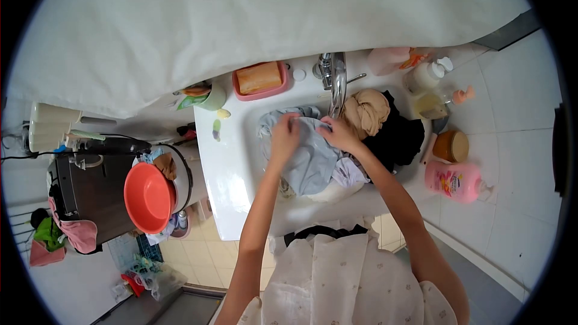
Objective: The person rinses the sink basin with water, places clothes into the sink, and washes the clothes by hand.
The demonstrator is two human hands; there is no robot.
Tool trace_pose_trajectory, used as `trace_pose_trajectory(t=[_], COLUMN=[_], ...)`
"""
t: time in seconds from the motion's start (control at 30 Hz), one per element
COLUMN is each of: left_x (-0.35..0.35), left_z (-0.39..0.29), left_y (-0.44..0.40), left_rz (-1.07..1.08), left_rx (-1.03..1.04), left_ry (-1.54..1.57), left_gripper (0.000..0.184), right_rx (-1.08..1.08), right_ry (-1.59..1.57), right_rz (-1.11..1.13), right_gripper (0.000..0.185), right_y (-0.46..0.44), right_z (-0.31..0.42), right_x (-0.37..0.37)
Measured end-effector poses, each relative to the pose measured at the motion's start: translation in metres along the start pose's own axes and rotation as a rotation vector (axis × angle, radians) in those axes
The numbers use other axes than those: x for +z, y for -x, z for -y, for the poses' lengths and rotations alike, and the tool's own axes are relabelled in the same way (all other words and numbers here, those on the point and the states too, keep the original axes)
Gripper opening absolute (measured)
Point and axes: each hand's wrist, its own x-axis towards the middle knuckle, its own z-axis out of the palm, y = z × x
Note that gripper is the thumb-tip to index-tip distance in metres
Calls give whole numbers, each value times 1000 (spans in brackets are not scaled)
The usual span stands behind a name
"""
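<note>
A light grey-blue garment (310, 159) lies bunched in the white sink (247, 162), beneath both hands. My left hand (285, 139) is closed on its upper left part, the fingertips partly hidden in the folds. Close by, my right hand (339, 134) pinches the same cloth near its upper right edge, just below the faucet (338, 84). Right of that hand sit a beige bundled garment (365, 112) and a black garment (397, 135). A pale lilac cloth (349, 173) shows under my right forearm.
A pink soap dish (280, 89) holding an orange-brown bar stands on the back rim. Several bottles line the right side, including a pink one (454, 182), beside an amber jar (451, 146). At left, a red basin (147, 198) leans on a washing machine-like white drum (189, 171).
</note>
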Motion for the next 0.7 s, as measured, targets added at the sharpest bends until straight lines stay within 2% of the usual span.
trace_pose_trajectory(t=[0.03,0.1,0.13,0.2,0.23,0.3,0.37,0.4,0.43,0.47,0.5,0.53,0.57,0.6,0.63,0.67,0.7], left_x=[22,62,67,76,78,81,82,82,81,82,82,81,70,56,49,50,55], left_z=[23,65,67,71,74,91,99,99,100,110,126,136,128,110,100,103,112], left_y=[-7,-22,-24,-26,-32,-46,-62,-67,-68,-66,-64,-61,-54,-43,-35,-32,-29], left_rz=[2,-189,-186,-6,1,73,128,198,269,268,198,127,129,166,202,115,113], left_rx=[5,457,467,226,236,265,217,204,184,179,228,279,285,198,106,309,300], left_ry=[0,-160,-159,-302,-299,-262,-290,-394,-496,-497,-267,-36,-35,-36,-34,-67,-67], left_gripper=[20,18,18,13,13,10,13,15,18,18,20,22,22,24,25,24,24], right_rx=[0,-28,-48,-19,7,78,238,234,331,428,427,244,62,62,238,416,417], right_ry=[1,362,470,504,533,477,88,87,2,-84,-86,-61,-32,-27,-110,-194,-195], right_rz=[-5,142,209,256,313,263,-34,-38,-38,-34,-33,-95,-158,-161,-54,60,69], right_gripper=[21,14,17,19,20,20,22,22,23,26,26,29,32,32,31,31,31], right_y=[0,2,1,-9,-13,-21,-31,-34,-32,-29,-29,-29,-30,-30,-28,-24,-21], right_z=[-4,-1,2,9,12,4,0,13,26,37,20,-14,-33,-23,0,15,11], right_x=[5,12,15,20,21,31,35,24,12,4,17,40,52,41,22,12,19])
